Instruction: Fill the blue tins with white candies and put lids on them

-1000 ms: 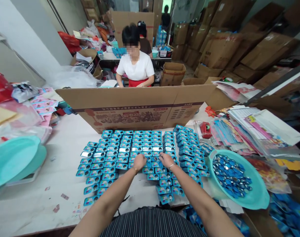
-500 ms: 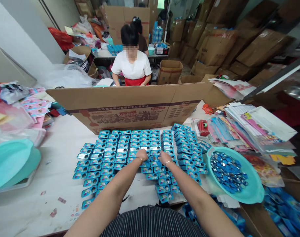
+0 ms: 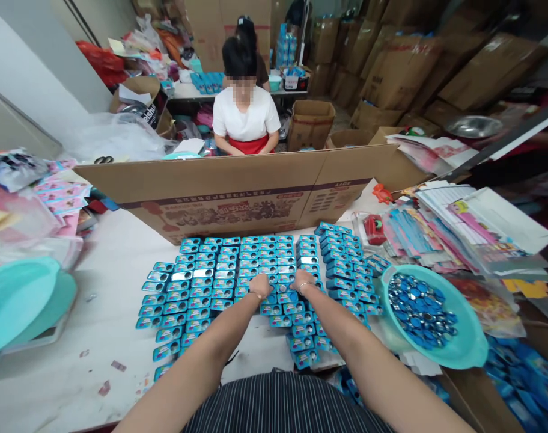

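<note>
Across the middle of the white worktop [image 3: 107, 270], I see the blue boxes [image 3: 202, 273] laid out in close columns, many showing a round hole or spot near the right end. On my feed, both hands are at the central columns, a little apart from each other, with box tops showing between them. The left hand [image 3: 260, 284] is down at the boxes with its fingers curled under, and the right hand [image 3: 301, 278] is bent the same way just beside the next column; I cannot tell whether either grip pinches anything, since the fingertips are hidden from me. Behind the columns I have a long cardboard panel [image 3: 229, 186] standing on edge, printed in dark and red. To the right of the boxes is a turquoise basin [image 3: 474, 355] holding blue and silvery discs [image 3: 420, 310], and beyond it lie a red object [image 3: 374, 228] and piles of printed sheets [image 3: 418, 234]. Over on the left side, I get another turquoise basin [image 3: 21, 288]. Past the panel, a person in a white top [image 3: 247, 123] faces my camera, near an upright brown carton [image 3: 310, 123], with stacked cartons [image 3: 398, 72] farther back on the right.
</note>
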The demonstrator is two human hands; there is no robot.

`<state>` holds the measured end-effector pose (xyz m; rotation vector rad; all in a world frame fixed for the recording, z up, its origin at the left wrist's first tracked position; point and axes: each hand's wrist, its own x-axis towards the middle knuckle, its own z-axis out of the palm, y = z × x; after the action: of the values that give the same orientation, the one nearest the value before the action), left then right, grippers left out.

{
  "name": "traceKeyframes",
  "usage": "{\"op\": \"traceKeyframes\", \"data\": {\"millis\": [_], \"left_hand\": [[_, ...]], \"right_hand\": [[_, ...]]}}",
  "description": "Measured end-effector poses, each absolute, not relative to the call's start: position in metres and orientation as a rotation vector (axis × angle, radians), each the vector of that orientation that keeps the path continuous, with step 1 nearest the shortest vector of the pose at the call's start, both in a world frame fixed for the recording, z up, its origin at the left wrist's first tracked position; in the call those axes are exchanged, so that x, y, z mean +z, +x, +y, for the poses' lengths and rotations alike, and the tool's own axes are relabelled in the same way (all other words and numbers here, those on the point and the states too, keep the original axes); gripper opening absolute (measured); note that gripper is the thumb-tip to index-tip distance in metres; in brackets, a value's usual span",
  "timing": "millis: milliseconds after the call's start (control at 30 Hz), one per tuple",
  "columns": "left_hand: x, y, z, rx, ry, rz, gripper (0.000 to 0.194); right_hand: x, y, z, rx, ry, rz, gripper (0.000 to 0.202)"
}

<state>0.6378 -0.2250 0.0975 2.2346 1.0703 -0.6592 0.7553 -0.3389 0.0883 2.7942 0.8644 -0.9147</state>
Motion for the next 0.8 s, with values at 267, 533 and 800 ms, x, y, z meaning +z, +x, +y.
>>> {"op": "traceKeyframes", "data": {"millis": [267,533,800], "left_hand": [[0.102,0.611,-0.223,-0.359,1.876,1.174,0.028],[0.102,0.6,-0.217,-0.019,1.396,1.192,0.021],[0.094,0.608,-0.22,0.087,1.581,1.088,0.014]], "right_hand": [[0.115,0.725,-0.362,-0.796,2.728,1.161,0.034],[0.095,0.692,-0.354,-0.817,2.652,1.346,0.036],[0.089,0.706,-0.367,-0.813,3.102,1.035,0.039]]}}
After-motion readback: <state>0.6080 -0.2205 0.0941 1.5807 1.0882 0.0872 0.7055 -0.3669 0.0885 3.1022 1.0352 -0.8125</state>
